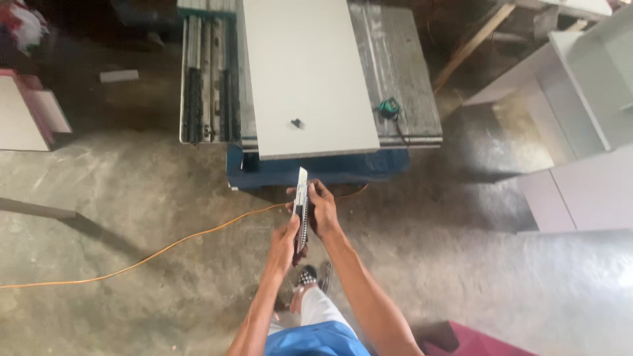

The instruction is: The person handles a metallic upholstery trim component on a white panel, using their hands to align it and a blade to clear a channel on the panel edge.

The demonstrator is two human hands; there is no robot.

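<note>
Both hands clamp the knife [301, 207] before the table [395, 86], left grip [287, 240] low, right grip [321, 209] higher; judged best to keep fingers behind the extended blade.

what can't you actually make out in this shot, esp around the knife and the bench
Head view only:
- Utility knife: its lower body is covered by the left hand and right hand, so each grip is hard to read.
- Small dark object on the white panel: too small to identify.
- Green item on the bench: too small to be sure of.
- Bench's far end: cut off by the top edge.
</note>
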